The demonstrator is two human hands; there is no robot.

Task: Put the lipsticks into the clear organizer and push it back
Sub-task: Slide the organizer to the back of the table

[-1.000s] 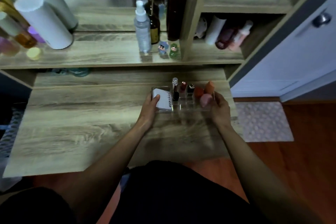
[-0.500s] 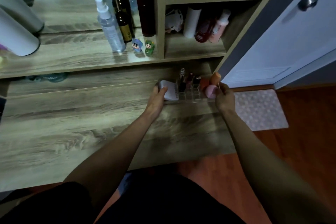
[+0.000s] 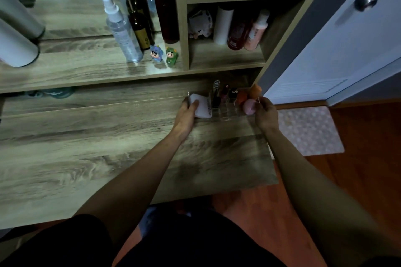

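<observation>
The clear organizer (image 3: 227, 115) sits at the back right of the wooden desk, under the lower shelf's front edge. Several lipsticks (image 3: 224, 93) stand upright in its middle slots beside a silver-capped tube (image 3: 216, 88). A white compact (image 3: 202, 107) fills its left end; pink (image 3: 249, 106) and orange sponges (image 3: 255, 91) fill its right end. My left hand (image 3: 187, 112) grips the organizer's left end, thumb on the compact. My right hand (image 3: 265, 114) grips the right end, fingers against the clear wall.
On the shelf above stand a spray bottle (image 3: 121, 28), a dark bottle (image 3: 140, 26), a tall red bottle (image 3: 163, 2) and two small figurines (image 3: 165, 55). Bottles fill the cubby (image 3: 238, 28) above the organizer. A white door (image 3: 347, 39) and a floor mat (image 3: 308, 130) lie to the right.
Both hands have slid the organizer away from me toward the back of the desk, under the shelf. The view has shifted down and to the right.
</observation>
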